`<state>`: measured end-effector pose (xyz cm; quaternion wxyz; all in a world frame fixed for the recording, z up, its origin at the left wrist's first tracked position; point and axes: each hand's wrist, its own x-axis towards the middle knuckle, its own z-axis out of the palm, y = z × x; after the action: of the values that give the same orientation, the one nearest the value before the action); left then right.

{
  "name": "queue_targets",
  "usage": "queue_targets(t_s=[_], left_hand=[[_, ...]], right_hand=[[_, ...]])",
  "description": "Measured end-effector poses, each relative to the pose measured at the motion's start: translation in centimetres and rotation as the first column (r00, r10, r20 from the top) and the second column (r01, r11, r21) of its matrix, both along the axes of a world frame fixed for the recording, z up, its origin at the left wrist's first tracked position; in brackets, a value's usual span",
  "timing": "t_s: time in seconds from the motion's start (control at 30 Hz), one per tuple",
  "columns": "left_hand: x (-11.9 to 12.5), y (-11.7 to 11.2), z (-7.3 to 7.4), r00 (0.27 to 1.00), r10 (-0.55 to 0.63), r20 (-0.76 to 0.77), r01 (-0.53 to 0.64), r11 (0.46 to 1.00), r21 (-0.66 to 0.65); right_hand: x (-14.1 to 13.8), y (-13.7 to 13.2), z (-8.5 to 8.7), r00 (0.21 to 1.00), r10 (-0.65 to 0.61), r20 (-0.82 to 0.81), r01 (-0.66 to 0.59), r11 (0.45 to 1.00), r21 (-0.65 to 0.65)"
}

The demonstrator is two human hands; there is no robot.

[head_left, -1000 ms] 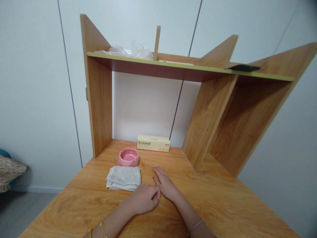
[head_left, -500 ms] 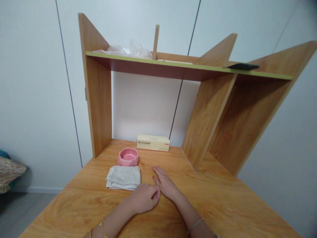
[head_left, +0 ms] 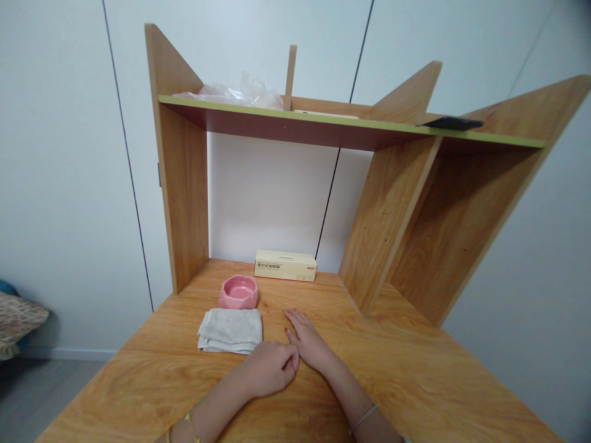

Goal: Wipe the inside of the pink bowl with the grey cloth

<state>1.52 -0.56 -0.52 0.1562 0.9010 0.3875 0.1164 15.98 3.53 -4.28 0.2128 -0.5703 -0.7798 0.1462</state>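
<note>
My left hand is curled into a loose fist on the wooden desk, and nothing shows in it. Its knuckles meet the side of my right hand, which lies flat with its fingers stretched forward. Just beyond my left hand is a folded grey cloth, its lower right corner close to the wrist side of the fist. Behind the cloth stands a pink bowl with a notched rim. Farther back, a long cream box with printed lettering rests near the wall.
A wooden shelf unit rises at the back of the desk, with upright panels to the right. On its upper shelf lie a clear plastic bag and a dark flat object. Patterned fabric shows at far left.
</note>
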Motion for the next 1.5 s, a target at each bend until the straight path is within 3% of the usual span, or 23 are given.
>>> queue_targets(t_s=[1.5], left_hand=[[-0.03, -0.07, 0.03, 1.000, -0.001, -0.007, 0.001, 1.000, 0.009]], right_hand=[[0.15, 0.13, -0.41, 1.000, 0.002, -0.017, -0.002, 1.000, 0.016]])
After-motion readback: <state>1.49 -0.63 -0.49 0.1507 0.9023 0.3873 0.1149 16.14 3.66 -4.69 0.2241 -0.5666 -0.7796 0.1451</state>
